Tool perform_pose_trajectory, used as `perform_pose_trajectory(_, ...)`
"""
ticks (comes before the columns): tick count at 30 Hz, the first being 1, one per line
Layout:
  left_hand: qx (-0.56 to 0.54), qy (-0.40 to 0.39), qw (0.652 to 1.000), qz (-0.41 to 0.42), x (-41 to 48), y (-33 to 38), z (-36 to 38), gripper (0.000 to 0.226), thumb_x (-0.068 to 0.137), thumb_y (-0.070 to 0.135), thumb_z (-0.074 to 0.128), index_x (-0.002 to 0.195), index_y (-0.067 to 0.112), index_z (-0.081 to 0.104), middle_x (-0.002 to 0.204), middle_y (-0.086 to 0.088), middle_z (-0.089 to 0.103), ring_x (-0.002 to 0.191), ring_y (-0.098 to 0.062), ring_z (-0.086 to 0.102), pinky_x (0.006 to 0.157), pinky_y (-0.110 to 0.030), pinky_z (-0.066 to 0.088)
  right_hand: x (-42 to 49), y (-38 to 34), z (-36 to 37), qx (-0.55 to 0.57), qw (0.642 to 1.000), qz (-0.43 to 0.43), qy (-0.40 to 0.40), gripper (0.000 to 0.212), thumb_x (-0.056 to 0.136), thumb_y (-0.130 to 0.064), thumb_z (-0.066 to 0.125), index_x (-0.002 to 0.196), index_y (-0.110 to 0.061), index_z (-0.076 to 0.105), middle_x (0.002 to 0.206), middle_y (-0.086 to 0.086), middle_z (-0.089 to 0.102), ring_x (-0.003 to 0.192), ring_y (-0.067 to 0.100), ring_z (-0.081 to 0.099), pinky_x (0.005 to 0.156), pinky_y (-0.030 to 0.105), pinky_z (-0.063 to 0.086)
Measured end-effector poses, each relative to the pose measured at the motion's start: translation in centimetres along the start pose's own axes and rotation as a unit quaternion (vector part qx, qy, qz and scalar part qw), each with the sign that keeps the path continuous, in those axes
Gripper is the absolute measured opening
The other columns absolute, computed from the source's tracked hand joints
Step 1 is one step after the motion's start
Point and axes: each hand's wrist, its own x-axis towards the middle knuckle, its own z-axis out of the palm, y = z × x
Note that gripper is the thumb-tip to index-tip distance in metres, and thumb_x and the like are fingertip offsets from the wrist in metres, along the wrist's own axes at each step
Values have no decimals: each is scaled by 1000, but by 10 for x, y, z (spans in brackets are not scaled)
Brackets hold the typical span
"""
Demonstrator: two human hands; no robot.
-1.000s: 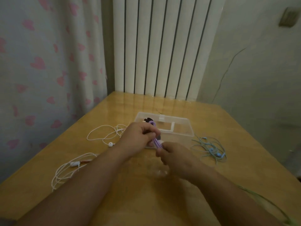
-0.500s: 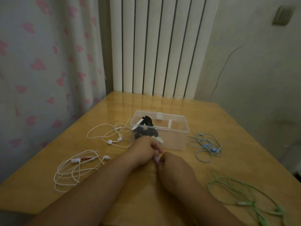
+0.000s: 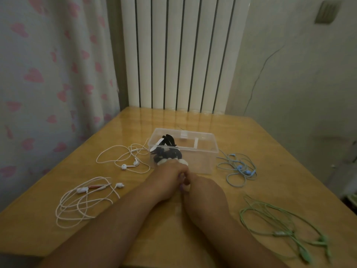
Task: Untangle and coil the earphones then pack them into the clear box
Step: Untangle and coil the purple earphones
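My left hand (image 3: 170,178) and my right hand (image 3: 202,192) meet knuckle to knuckle just in front of the clear box (image 3: 204,149). Between them they grip the purple earphones (image 3: 182,187), almost wholly hidden by the curled fingers; only a small purple bit shows. The box stands open in the middle of the wooden table (image 3: 270,151) and holds black and white coiled earphones (image 3: 167,151) at its left end.
Loose earphones lie around: white ones (image 3: 125,157) left of the box, a white bundle (image 3: 83,202) at the near left, blue ones (image 3: 239,169) right of the box, green ones (image 3: 280,225) at the near right. A radiator and curtain stand behind the table.
Both hands have drawn back from over the box toward me and lowered to the table, closing round the purple earphones so the cord is nearly hidden. The view has tilted to show more of the table.
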Motion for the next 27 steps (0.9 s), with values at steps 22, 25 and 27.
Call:
perform_pose_trajectory(22,-20,79,994,-66,-5,-2,1,23,80,34,69,102,32,69,99,8,67,94,-12,57,74,-25,42,3,3,-13,70,995,26,-68,24,94,-43,49,94,-27,67,102,-2,68,97,21,62,78,30,48)
perform_pose_trajectory(25,15,58,997,-41,-4,-2,1,22,87,35,62,107,33,71,107,8,68,102,-14,55,75,-24,34,8,4,-16,53,995,7,-84,25,94,-40,50,98,-25,69,104,0,68,97,20,62,79,28,48)
perform_pose_trajectory(27,54,31,998,-11,-3,1,-1,23,92,33,55,108,29,71,114,4,64,106,-16,51,76,-23,27,10,5,-19,46,994,-1,-97,26,95,-39,49,97,-24,70,102,2,69,95,21,63,75,27,46)
